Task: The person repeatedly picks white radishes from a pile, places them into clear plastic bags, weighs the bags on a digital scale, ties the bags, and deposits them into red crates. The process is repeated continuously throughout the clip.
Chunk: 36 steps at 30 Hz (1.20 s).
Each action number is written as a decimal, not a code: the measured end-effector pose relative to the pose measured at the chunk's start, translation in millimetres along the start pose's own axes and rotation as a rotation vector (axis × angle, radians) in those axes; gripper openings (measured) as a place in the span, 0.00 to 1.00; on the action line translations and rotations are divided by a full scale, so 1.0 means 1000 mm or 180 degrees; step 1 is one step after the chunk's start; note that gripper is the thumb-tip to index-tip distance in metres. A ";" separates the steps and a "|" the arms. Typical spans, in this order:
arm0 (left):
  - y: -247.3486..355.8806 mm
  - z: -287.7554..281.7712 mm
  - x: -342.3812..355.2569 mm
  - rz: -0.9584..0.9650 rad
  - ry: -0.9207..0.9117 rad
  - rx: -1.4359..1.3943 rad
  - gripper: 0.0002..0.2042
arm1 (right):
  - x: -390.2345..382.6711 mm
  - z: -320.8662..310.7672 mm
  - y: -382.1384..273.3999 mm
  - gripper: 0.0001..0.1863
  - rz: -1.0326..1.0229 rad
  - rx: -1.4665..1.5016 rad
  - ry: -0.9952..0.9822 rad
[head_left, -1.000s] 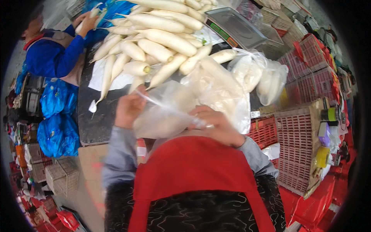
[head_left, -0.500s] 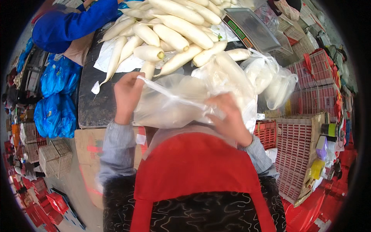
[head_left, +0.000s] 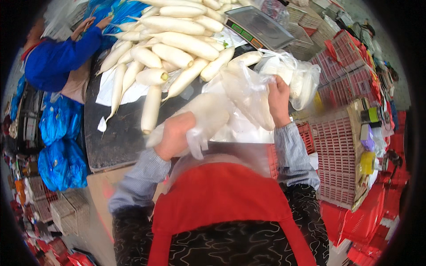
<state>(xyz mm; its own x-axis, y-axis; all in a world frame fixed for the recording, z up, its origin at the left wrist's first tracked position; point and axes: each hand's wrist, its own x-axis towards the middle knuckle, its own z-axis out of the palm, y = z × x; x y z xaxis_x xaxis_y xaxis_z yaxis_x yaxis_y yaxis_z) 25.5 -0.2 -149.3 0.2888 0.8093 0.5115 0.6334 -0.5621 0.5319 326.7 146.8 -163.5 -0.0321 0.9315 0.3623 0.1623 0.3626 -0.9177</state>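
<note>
My left hand [head_left: 176, 133] is closed round the gathered neck of a translucent plastic bag of white radishes [head_left: 211, 117], low over the dark tabletop [head_left: 106, 146]. My right hand [head_left: 278, 95] grips the top of a second bag of radishes [head_left: 246, 97], standing to the right. Behind both lies a pile of loose white radishes [head_left: 177, 42] on white sheets, with one radish [head_left: 151, 111] near my left hand. More tied bags [head_left: 304, 84] sit beyond my right hand.
A scale [head_left: 259, 29] stands behind the pile. A person in blue [head_left: 60, 62] reaches over at the back left, above blue bags [head_left: 62, 162]. Red crates [head_left: 330, 159] are stacked at the right, a pale crate [head_left: 69, 213] at lower left.
My left hand has moved down and right, taking the first bag's neck. My right hand has moved up and right onto the second bag. The view has shifted too.
</note>
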 end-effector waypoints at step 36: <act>0.015 0.129 0.059 -0.0936 -0.0400 -0.0147 0.13 | 0.183 -0.135 0.193 0.29 -0.0295 -0.3146 -0.1224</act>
<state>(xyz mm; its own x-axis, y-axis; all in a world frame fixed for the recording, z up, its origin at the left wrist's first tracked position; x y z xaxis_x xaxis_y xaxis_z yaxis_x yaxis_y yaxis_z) 144.9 61.4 -198.3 0.1866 0.9513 0.2455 0.6703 -0.3060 0.6760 485.0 383.1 -252.2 -0.3667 0.9108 0.1898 0.8665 0.4086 -0.2868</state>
